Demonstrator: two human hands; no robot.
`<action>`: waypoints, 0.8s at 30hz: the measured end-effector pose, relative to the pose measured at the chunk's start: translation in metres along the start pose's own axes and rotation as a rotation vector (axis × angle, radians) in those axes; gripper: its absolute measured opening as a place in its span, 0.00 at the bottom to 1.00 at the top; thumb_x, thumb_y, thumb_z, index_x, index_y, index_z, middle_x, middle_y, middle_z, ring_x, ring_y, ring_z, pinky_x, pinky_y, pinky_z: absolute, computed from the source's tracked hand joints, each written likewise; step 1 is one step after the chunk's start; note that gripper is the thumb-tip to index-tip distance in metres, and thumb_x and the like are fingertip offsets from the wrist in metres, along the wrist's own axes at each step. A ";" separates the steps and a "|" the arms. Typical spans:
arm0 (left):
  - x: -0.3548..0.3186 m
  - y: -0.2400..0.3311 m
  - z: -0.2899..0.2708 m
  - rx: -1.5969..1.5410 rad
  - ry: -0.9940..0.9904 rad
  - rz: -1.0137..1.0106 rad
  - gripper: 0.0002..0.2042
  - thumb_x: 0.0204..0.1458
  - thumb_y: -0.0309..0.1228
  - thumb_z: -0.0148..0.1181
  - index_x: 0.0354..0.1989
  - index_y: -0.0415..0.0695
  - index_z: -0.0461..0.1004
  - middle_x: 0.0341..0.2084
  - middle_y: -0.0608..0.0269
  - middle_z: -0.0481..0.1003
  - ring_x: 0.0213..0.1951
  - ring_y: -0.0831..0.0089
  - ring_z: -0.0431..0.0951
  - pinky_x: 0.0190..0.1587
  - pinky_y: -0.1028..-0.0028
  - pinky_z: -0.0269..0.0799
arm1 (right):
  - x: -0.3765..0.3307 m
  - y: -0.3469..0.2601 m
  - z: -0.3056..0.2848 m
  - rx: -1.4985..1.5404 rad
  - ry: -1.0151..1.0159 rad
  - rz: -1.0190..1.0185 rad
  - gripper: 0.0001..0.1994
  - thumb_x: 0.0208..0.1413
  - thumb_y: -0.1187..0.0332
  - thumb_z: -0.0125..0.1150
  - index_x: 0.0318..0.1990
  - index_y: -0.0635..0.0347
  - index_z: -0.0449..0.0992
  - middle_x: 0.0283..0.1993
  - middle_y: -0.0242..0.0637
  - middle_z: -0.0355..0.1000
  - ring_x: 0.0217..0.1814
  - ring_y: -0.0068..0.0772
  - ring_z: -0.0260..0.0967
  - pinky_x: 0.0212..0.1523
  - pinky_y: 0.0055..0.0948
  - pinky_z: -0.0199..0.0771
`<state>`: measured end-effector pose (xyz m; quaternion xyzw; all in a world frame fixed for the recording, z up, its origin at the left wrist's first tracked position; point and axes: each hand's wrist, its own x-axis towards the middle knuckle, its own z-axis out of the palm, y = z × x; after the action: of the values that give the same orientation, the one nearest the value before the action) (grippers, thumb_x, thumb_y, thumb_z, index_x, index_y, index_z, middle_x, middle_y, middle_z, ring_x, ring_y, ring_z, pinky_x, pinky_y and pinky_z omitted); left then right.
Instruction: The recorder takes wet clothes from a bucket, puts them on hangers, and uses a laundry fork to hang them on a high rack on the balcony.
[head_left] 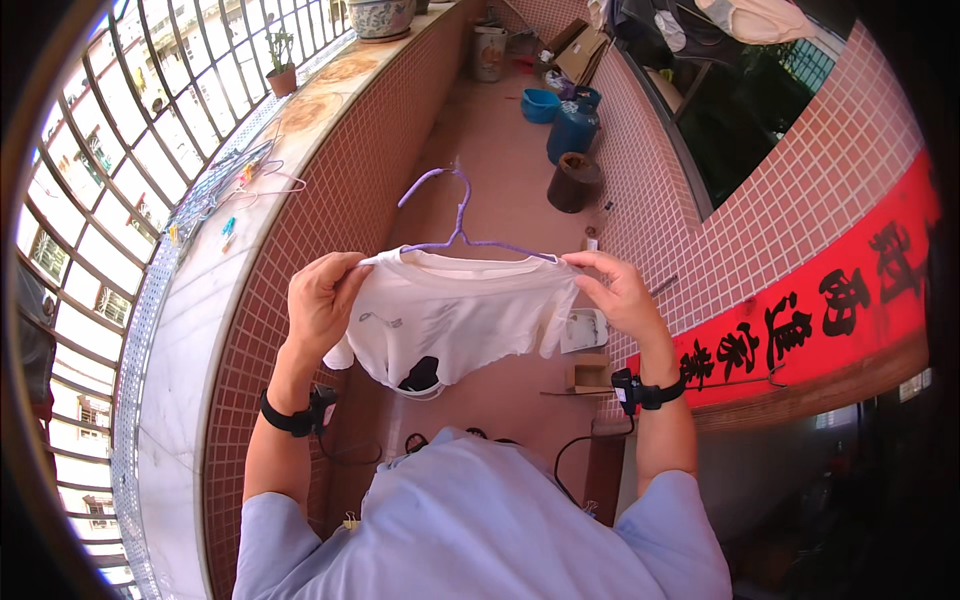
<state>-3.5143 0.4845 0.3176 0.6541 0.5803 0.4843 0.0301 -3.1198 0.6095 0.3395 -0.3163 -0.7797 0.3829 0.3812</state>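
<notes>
Pinched at both shoulders by the left hand [322, 300] and right hand [622, 295]: a small white shirt [455, 318].
It is stretched between them on a purple hanger [455, 212], hem drooping.

Small white shirt [455, 320] on purple wire hanger [455, 215], hook up, held spread at shoulders w/ both hands

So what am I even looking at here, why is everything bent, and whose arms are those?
The picture comes from a wide fisheye camera worn on a person's head, looking down, so straight edges curve. The arms are that person's own, each with a black wrist strap. The left hand and right hand each pinch a shoulder of a small white shirt hung on a purple hanger. This is a tiled balcony: more hangers and clips lie on the ledge at left, and a blue gas cylinder stands farther down the floor.
</notes>
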 end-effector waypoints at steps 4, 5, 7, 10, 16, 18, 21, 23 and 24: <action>0.003 0.001 0.003 0.033 0.019 0.038 0.04 0.59 0.26 0.67 0.38 0.39 0.83 0.30 0.55 0.82 0.31 0.62 0.83 0.35 0.68 0.77 | 0.008 -0.002 0.019 -0.403 0.007 -0.110 0.06 0.62 0.74 0.64 0.43 0.66 0.83 0.33 0.44 0.81 0.38 0.31 0.79 0.43 0.33 0.74; 0.003 0.001 0.003 0.024 0.037 0.030 0.04 0.59 0.26 0.67 0.38 0.39 0.83 0.29 0.55 0.82 0.31 0.62 0.83 0.35 0.68 0.77 | 0.009 -0.003 0.021 -0.298 -0.013 -0.042 0.07 0.62 0.73 0.65 0.44 0.66 0.83 0.34 0.44 0.81 0.39 0.30 0.79 0.43 0.32 0.75; 0.005 0.001 0.000 0.011 0.012 0.062 0.04 0.59 0.25 0.67 0.39 0.38 0.82 0.29 0.56 0.81 0.31 0.63 0.83 0.35 0.69 0.77 | 0.011 -0.006 0.024 -0.193 -0.028 0.038 0.08 0.62 0.72 0.65 0.45 0.66 0.83 0.34 0.45 0.81 0.39 0.30 0.79 0.43 0.30 0.75; 0.007 -0.001 -0.012 0.017 -0.039 0.080 0.04 0.59 0.25 0.66 0.40 0.38 0.82 0.29 0.56 0.81 0.30 0.64 0.82 0.35 0.69 0.76 | 0.012 -0.007 0.018 -0.179 -0.150 0.037 0.09 0.64 0.71 0.64 0.46 0.67 0.83 0.37 0.43 0.83 0.41 0.28 0.79 0.46 0.28 0.76; 0.011 -0.015 -0.033 -0.021 0.017 0.048 0.05 0.61 0.25 0.65 0.41 0.37 0.82 0.29 0.57 0.80 0.30 0.69 0.79 0.35 0.72 0.74 | 0.001 0.024 0.010 0.395 -0.026 0.101 0.18 0.66 0.67 0.65 0.57 0.70 0.78 0.52 0.40 0.82 0.52 0.27 0.77 0.59 0.30 0.75; 0.010 -0.023 -0.040 -0.085 0.081 -0.006 0.05 0.62 0.25 0.65 0.41 0.36 0.82 0.28 0.60 0.79 0.30 0.74 0.77 0.35 0.74 0.72 | -0.014 0.040 0.014 0.178 -0.035 0.040 0.22 0.65 0.66 0.68 0.62 0.70 0.76 0.55 0.42 0.80 0.56 0.28 0.76 0.62 0.32 0.72; 0.004 -0.034 -0.050 -0.076 0.106 -0.076 0.05 0.63 0.24 0.64 0.42 0.35 0.81 0.28 0.63 0.78 0.30 0.78 0.74 0.36 0.76 0.70 | -0.028 0.061 0.015 0.019 -0.052 0.212 0.16 0.64 0.69 0.68 0.55 0.69 0.79 0.47 0.36 0.81 0.48 0.25 0.78 0.55 0.27 0.76; 0.003 -0.040 -0.057 -0.046 0.140 -0.101 0.05 0.64 0.24 0.63 0.43 0.35 0.81 0.28 0.63 0.77 0.31 0.79 0.72 0.36 0.77 0.69 | -0.033 0.068 0.002 0.305 0.085 0.253 0.09 0.67 0.72 0.63 0.48 0.69 0.81 0.42 0.31 0.81 0.41 0.19 0.77 0.46 0.23 0.77; 0.003 -0.043 -0.060 -0.045 0.142 -0.098 0.05 0.64 0.24 0.63 0.43 0.35 0.81 0.28 0.63 0.77 0.31 0.79 0.72 0.36 0.77 0.69 | -0.035 0.068 -0.008 0.281 0.085 0.242 0.09 0.67 0.72 0.63 0.48 0.69 0.81 0.42 0.31 0.81 0.41 0.19 0.77 0.46 0.23 0.77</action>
<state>-3.5866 0.4696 0.3258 0.5881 0.6013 0.5402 0.0275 -3.0814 0.6192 0.2730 -0.3673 -0.6580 0.5175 0.4053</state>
